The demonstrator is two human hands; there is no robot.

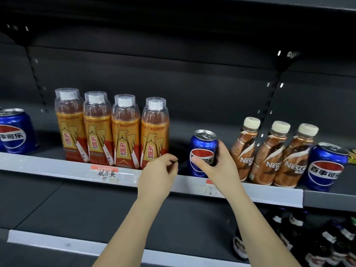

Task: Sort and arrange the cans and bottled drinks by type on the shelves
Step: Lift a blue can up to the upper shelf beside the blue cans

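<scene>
Your right hand (217, 164) had fingers clamped on the Pepsi can (202, 151) on the shelf (57, 166); at its 9 o'clock, your left hand (158, 170) hovered, fingers loosely curled, empty.

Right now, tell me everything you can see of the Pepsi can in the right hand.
The Pepsi can is blue metal with a silver, unopened top and the red, white and blue globe logo facing the camera. It stands upright on the shelf between the orange bottles and the brown Nescafe bottles. The right hand grips its lower right side, thumb across the logo. Its base is hidden behind the shelf edge.
</scene>
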